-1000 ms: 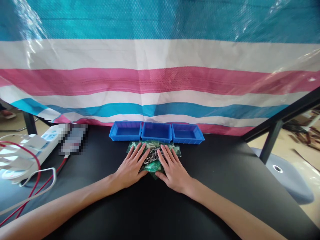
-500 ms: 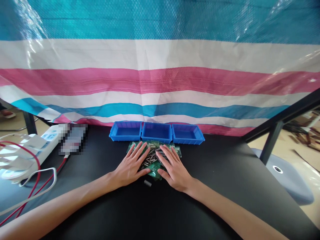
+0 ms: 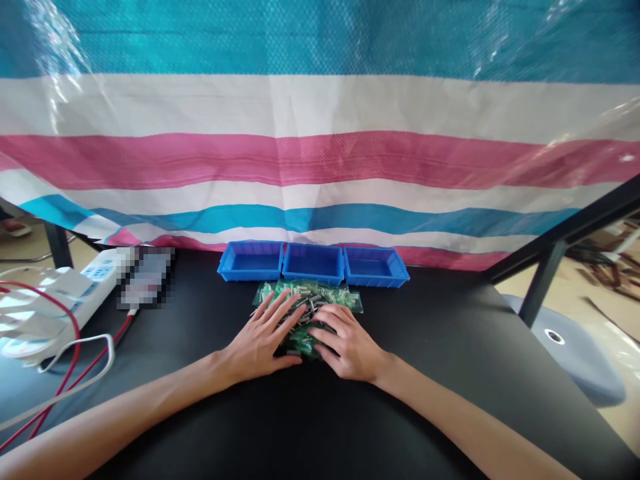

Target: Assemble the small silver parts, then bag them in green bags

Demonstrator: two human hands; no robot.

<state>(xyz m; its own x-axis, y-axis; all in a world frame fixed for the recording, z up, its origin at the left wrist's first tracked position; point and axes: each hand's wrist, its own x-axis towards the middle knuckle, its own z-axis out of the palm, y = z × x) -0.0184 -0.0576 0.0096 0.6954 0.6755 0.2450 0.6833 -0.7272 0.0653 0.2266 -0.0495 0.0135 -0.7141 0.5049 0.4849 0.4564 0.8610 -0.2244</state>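
Desk (image 3: 430,340): black, backed by a striped sheet (image 3: 320,160); three blue bins (image 3: 313,274) stand in a row.
Metal parts (image 3: 307,309): heaped on green plastic (image 3: 346,297), just before the bins.
Left hand (image 3: 256,345): spread at the heap's edge.
Right hand (image 3: 354,347): fingers now curled (straighter half a second ago); pinching, cannot tell.
Device (image 3: 147,277): pixelated, any writing hidden.

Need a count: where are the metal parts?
Head view, centre: the metal parts lie among green plastic, between left hand and right hand, in front of three blue bins.
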